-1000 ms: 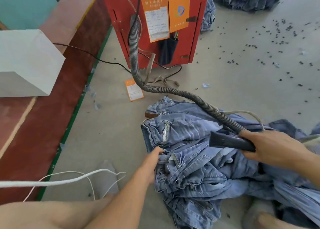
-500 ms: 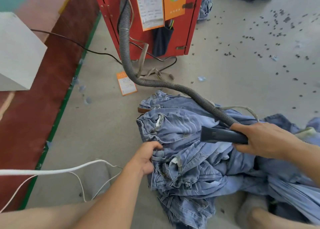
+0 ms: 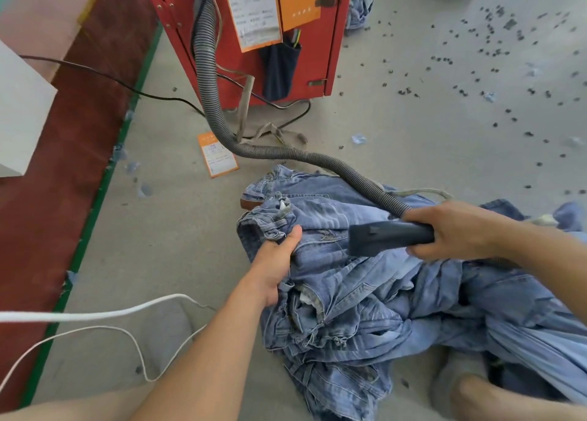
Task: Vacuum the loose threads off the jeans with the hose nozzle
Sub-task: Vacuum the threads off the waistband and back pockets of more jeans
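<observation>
A dark fabric pouch (image 3: 279, 71) hangs on the front of the red cabinet (image 3: 317, 55) at 12 o'clock; something thin pokes out of its top, too small to identify. Above it hang a white sheet (image 3: 251, 10) and an orange card (image 3: 298, 1); their print is too blurred to read, as is that on the orange slip (image 3: 217, 155) on the floor at 11 o'clock.

The pile of jeans (image 3: 365, 293) lies on the floor from the centre out to 4 o'clock. The dark nozzle (image 3: 381, 238) rests on the denim just right of centre, its long axis nearly level, its mouth pointing toward 9 o'clock. The right hand (image 3: 457, 230) is clenched around its rear end, where the ribbed hose (image 3: 222, 125) joins and curves up to the cabinet. The left hand (image 3: 274, 265) grasps a fold of jeans near the waistband, thumb pressed on top.
</observation>
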`<state>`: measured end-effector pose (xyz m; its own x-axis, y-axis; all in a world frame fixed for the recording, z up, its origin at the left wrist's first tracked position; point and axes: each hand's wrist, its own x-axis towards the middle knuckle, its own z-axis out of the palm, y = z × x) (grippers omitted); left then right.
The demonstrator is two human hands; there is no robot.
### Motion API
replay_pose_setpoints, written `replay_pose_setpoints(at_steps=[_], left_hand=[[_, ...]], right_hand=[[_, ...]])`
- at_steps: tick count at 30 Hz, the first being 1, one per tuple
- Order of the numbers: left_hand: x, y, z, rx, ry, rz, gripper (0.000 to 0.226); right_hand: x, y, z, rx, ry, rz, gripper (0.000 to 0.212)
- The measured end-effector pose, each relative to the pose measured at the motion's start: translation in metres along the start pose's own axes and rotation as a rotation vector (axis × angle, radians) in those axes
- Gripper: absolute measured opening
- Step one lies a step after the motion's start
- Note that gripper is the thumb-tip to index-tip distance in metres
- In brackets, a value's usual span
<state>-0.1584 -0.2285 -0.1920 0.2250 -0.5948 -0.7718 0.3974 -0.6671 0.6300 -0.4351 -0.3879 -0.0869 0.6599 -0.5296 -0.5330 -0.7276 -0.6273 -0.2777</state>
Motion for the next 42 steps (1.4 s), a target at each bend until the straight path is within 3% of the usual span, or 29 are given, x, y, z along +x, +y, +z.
replay_pose_setpoints(at_steps=[7, 14, 19, 22, 29, 34, 37, 39, 42], left_hand=[[-0.002, -0.003, -0.009, -0.174, -0.144, -0.135, 0.055], [0.007, -0.009, -0.004, -0.288, -0.155, -0.259, 0.068], [-0.003, -0.013, 0.006, -0.363, -0.281, -0.346, 0.062], [-0.008, -0.015, 0.007, -0.441, -0.302, -0.348, 0.056], [-0.007, -0.012, 0.006, -0.422, -0.290, -0.363, 0.061], [-0.014, -0.013, 0.003, -0.393, -0.267, -0.370, 0.053], [-0.019, -0.012, 0.002, -0.374, -0.260, -0.370, 0.056], [-0.021, -0.008, 0.002, -0.351, -0.237, -0.364, 0.059], [-0.024, -0.003, 0.002, -0.328, -0.220, -0.343, 0.060]], right_hand=[[0.040, -0.037, -0.019, 0.317, 0.023, -0.140, 0.016], [0.009, 0.006, -0.023, 0.158, 0.004, -0.010, 0.018], [0.044, -0.052, -0.005, 0.155, 0.056, -0.175, 0.017], [0.045, -0.053, -0.019, 0.198, 0.135, -0.174, 0.018], [0.000, -0.014, -0.012, 0.037, -0.025, -0.055, 0.016], [0.007, -0.035, -0.036, 0.158, 0.238, -0.145, 0.020], [-0.004, -0.003, -0.104, -0.163, 0.455, -0.237, 0.040], [-0.017, 0.033, -0.144, -0.472, 0.503, -0.210, 0.060], [-0.034, 0.066, -0.162, -0.619, 0.493, -0.135, 0.073]])
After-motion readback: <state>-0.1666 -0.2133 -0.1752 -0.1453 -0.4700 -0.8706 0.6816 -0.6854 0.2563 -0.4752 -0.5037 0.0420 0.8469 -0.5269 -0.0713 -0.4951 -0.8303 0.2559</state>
